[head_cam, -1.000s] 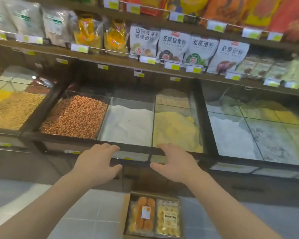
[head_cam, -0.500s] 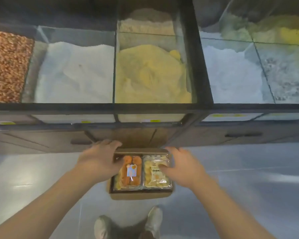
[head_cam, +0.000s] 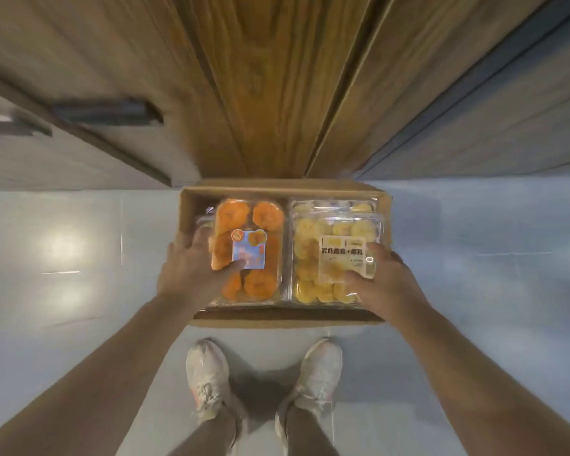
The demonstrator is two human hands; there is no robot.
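Straight-down look at an open cardboard box (head_cam: 287,319) on the pale floor (head_cam: 79,258), pushed up against the foot of a wooden cabinet (head_cam: 260,93), just ahead of two white shoes (head_cam: 208,373). Inside, side by side and touching: the orange pack (head_cam: 247,222), clear-lidded and full of orange dried fruit, on the left; the yellow pack (head_cam: 310,245) of pale slices on the right, another like it showing beneath at the far edge. Orange pack gripped by the left hand (head_cam: 191,274), thumb on the lid at the sticker, fingers (head_cam: 198,238) curled over the left edge. Yellow pack gripped by the right hand (head_cam: 385,284) the same way, thumb on the label, fingers hooked over the right edge. Judged an early stage: both packs grasped, neither lifted clear of the box, carrying and placing all left to do. Blue sticker on the orange pack with small fruit pictures, print too blurred to read. Pale label on the yellow pack with a bold line of Chinese characters and a plus sign, not sharp enough to read with certainty
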